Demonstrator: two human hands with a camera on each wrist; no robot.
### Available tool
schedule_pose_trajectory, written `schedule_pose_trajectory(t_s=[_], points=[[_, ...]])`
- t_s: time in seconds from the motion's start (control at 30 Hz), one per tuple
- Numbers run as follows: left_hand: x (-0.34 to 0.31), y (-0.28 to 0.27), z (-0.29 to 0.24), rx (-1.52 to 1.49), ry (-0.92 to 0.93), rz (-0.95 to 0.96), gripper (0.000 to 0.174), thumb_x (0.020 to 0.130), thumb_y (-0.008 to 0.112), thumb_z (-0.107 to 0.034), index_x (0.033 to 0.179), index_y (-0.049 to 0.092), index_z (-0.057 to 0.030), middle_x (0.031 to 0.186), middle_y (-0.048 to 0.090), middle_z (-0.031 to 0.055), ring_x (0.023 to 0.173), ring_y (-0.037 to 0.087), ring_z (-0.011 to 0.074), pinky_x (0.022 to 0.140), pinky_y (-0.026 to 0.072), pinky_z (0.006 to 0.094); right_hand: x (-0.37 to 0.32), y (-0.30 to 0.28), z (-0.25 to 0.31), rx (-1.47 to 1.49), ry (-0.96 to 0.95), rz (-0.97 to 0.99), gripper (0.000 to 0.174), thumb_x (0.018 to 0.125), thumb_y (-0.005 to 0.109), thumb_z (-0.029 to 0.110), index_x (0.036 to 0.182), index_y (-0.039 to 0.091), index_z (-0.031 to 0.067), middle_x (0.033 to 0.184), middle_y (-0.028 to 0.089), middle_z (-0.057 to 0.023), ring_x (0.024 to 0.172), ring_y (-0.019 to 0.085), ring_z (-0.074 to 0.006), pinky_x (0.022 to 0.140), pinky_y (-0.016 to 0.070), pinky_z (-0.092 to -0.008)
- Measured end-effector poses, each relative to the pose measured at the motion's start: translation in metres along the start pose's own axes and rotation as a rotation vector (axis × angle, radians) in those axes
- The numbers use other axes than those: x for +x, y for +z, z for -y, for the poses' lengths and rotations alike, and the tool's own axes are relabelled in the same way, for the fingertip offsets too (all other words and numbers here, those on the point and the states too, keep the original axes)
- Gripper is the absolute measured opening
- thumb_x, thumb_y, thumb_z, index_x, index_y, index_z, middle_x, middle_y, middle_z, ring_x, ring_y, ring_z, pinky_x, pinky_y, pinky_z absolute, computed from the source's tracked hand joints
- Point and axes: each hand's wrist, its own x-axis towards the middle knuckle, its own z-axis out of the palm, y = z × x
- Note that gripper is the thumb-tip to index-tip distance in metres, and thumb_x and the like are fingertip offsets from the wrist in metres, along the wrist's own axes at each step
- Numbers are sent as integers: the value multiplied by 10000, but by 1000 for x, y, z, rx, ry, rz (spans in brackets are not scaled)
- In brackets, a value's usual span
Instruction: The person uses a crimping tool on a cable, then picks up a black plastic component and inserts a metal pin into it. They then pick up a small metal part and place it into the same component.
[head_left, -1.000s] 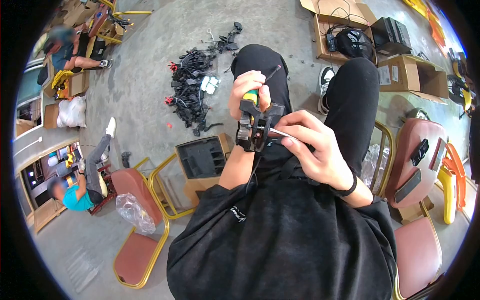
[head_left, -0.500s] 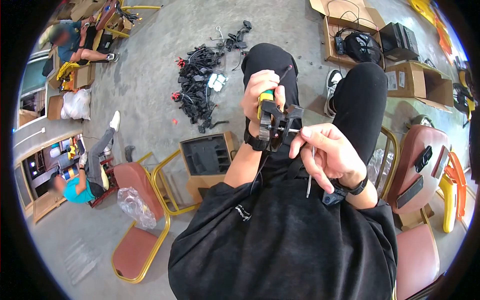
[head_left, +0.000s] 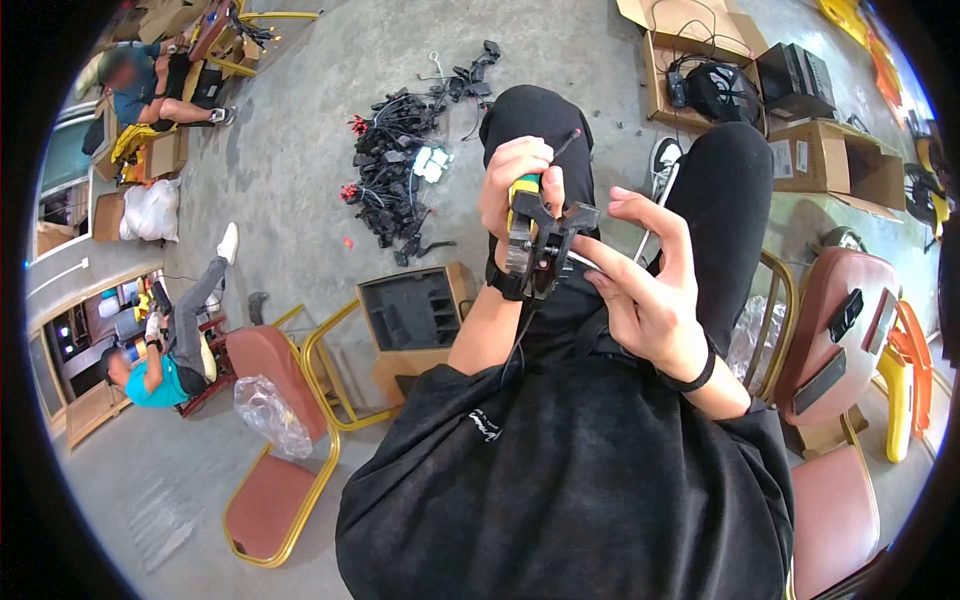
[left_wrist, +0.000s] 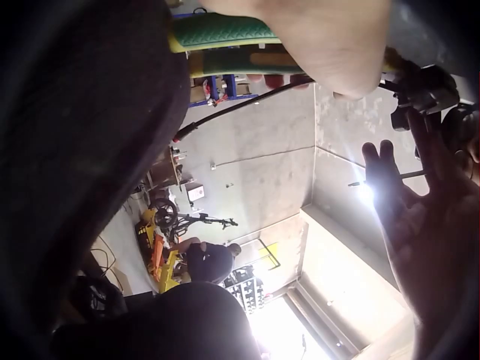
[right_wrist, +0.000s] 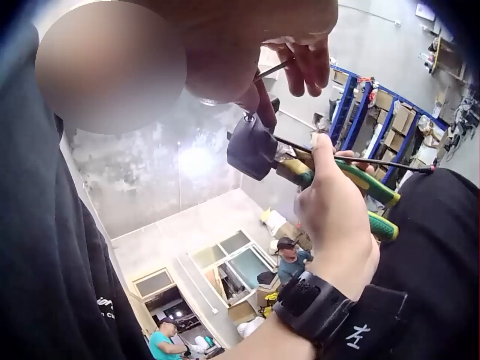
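Here, left fingers (head_left: 515, 163) grip green-handled pliers (right_wrist: 381, 226); right fingers (head_left: 622, 268) hold a rod (right_wrist: 275, 70).

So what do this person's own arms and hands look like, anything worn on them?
The left hand and right hand are ungloved. Loose black sleeves leave the forearms bare. The left wrist wears a chunky black wristband, with a white character on the black piece beside it; a thin dark cable trails nearby. The right has a slim black band.
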Motion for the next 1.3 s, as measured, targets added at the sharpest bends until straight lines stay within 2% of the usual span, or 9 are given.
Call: schedule_pose_trajectory(t_s=[0.13,0.2,0.33,0.63,0.87,0.93,1.1,1.23,1.3], points=[[-2,2,7,-90,2,-55,145,761,619,19,870,525,4,815,607,137,750,613,269,717,512,377,4,-4,3,-26,3,-29,378,678,709,8,1042,664,100,1072,502,-144,996,552,-274,844,475,-346],[-3,1,6,-81,12,-38,151,758,620,25,873,525,4,814,607,138,750,613,269,718,512,377,4,-8,4,373,231,181,191,825,625,64,1012,662,62,919,579,-99,811,596,-184,720,490,-275],[-1,-4,2,43,20,119,133,870,527,-58,954,426,-40,886,551,125,826,582,240,793,506,379,6,-13,8,923,702,405,280,970,447,202,966,639,-3,654,607,-29,559,553,-79,548,457,-209],[-2,1,6,-40,54,-7,170,738,627,42,871,528,6,795,612,132,732,620,276,702,520,384,6,-17,-8,1686,1018,512,384,994,348,239,974,574,-70,521,557,-131,323,520,-196,315,440,-255],[-1,1,3,-9,56,-11,169,737,628,39,872,531,10,791,612,135,732,621,279,701,522,379,14,-26,8,1403,1026,498,401,995,326,235,982,571,-82,507,553,-131,343,556,-226,304,443,-255],[-1,-3,0,51,35,139,130,850,514,21,945,439,-26,888,554,129,846,583,245,797,510,372,13,-24,1,1489,1033,507,401,995,328,235,984,572,-83,506,552,-132,335,550,-227,303,441,-254],[0,1,2,48,43,87,157,793,574,34,914,485,-11,844,582,134,789,601,260,748,513,370,10,-26,-6,1634,1035,500,393,995,337,234,988,575,-78,499,545,-117,324,539,-216,305,429,-245],[1,-1,-3,81,8,133,125,850,526,-3,939,445,-33,888,560,127,837,588,240,795,510,373,14,-18,19,896,829,320,290,977,393,152,945,571,-75,484,528,-64,409,566,-156,402,438,-215],[0,-2,1,62,30,119,115,860,532,-46,937,448,-34,882,567,128,826,589,237,793,508,374,9,-14,8,591,644,320,136,881,563,69,998,619,29,703,593,-87,656,624,-170,583,497,-259]])
